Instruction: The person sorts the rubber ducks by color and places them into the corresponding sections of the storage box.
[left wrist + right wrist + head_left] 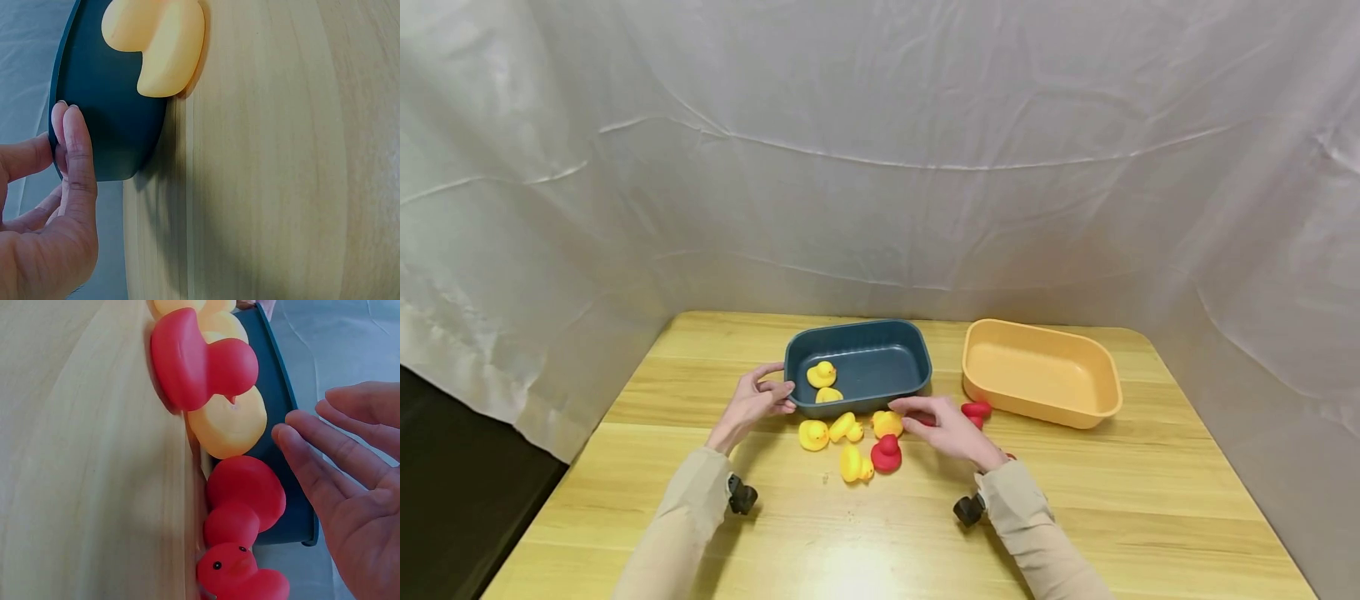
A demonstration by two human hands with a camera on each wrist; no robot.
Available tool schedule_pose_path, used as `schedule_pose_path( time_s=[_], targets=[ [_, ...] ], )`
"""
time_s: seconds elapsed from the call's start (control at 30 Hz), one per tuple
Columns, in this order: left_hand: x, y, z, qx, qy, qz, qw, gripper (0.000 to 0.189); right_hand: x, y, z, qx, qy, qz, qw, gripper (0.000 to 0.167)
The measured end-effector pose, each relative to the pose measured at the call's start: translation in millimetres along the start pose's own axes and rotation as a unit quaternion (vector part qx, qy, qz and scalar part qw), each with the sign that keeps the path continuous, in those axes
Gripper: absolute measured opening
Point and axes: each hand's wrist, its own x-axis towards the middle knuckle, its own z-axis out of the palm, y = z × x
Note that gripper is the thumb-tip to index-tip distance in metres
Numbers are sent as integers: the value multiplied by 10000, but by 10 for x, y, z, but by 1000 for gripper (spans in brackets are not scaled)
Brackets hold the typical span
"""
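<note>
While the left hand (756,402) pinches the left end of the dark blue bin (857,337) between thumb and fingers, the right hand (946,427) reaches in front of that bin, fingers straight and apart, close to a yellow duck (887,424); whether they touch it I cannot tell. The work looks to be at an early stage: two ducks (822,374), both yellow, lie inside the bin, and four yellow ones, counting the one by the right hand, remain just in front of it. A red duck (887,456) lies among these, with more red around the bin's front right corner, partly hidden. An orange bin (1033,340) stands to its right. The wood-grained table (790,533) shows glare well in front of the bin; wrinkled pale sheeting (880,208) hangs behind it.
</note>
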Motion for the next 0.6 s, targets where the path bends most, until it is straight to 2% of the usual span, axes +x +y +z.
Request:
schedule_pose_path(
  time_s=[0.6],
  targets=[
    [1,-5,-7,108,25,-22,9999,60,45,-19,21,-717,-389,-213,9964,36]
  ],
)
